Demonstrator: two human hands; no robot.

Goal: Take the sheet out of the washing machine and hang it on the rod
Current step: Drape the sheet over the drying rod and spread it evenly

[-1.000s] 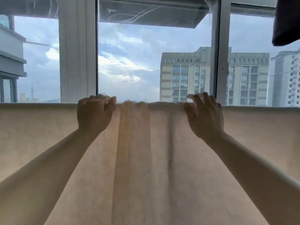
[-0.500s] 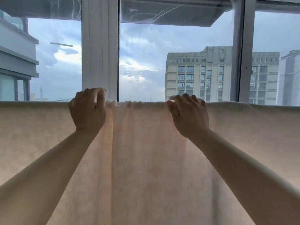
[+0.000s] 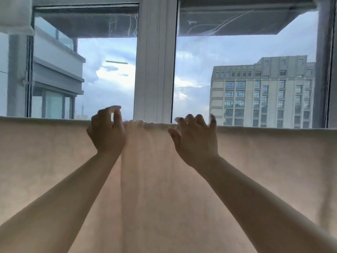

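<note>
1. A beige sheet [image 3: 164, 179] is hanging draped across the whole width of the view, its top fold running level in front of a window, and it is filling everything below that fold. The rod itself is hidden under the fold.
2. Left of the sheet's bunched middle, the person's left hand [image 3: 106, 133] is reaching up at the top fold. Its fingers [image 3: 117, 114] are curling above the fold line and its palm is lying against the cloth just below; whether the fingers are actually gripping fabric cannot be told.
3. Between the two hands, the sheet's top edge is gathering into small wrinkles, with soft vertical pleats falling down from it.
4. Right of that bunched middle, the right hand [image 3: 196, 141] is hovering at the fold with its fingers [image 3: 212, 120] spread and loosely bent, holding nothing, the thumb pointing back toward the pleats.
5. Above the sheet, the white window frame post [image 3: 155, 61] is standing just behind the wrinkled section.
6. Above the sheet's right part, a tall grey apartment building [image 3: 262, 92] is showing through the glass against a cloudy sky.
</note>
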